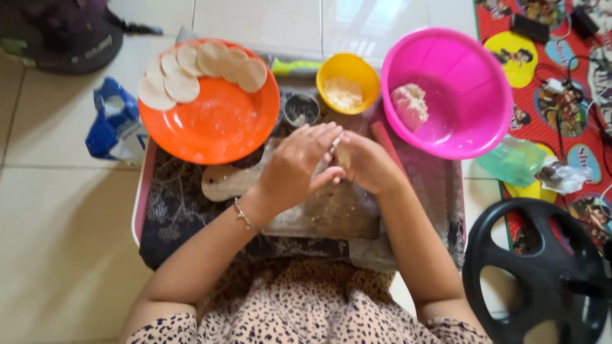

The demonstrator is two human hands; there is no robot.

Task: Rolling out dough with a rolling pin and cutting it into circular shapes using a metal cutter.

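Tray [141, 197]: orange plate [220, 124] holds dough rounds [182, 84].

My left hand [294, 167] and right hand [364, 164] meet over the board [331, 216], which lies on the tray [141, 197] on the floor [57, 223]. Behind the left hand sits the plate [217, 124] with dough rounds [191, 70] along its far rim. Right of the plate stand the small cup [301, 109] and small bowl [348, 81], then the big bowl [459, 89] holding a dough lump [411, 105]. The bag [115, 124] lies left of the plate.
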